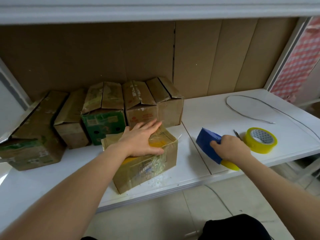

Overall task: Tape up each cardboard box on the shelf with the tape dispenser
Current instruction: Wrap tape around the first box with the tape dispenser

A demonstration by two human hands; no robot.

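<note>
A small cardboard box (149, 168) wrapped in shiny clear tape sits near the front edge of the white shelf (199, 153). My left hand (143, 139) lies flat on its top with straight fingers. To the right, my right hand (228, 148) grips the blue tape dispenser (206, 144), which rests on the shelf with a yellow part sticking out behind my wrist. Several cardboard boxes (103, 111) stand in a row at the back left, their top flaps loose.
A roll of yellow-tinted tape (260, 140) lies right of the dispenser, with a small blade or scissors (237, 135) beside it. A thin grey cable (256, 110) loops across the right of the shelf. Brown cardboard panels (216, 54) line the back wall.
</note>
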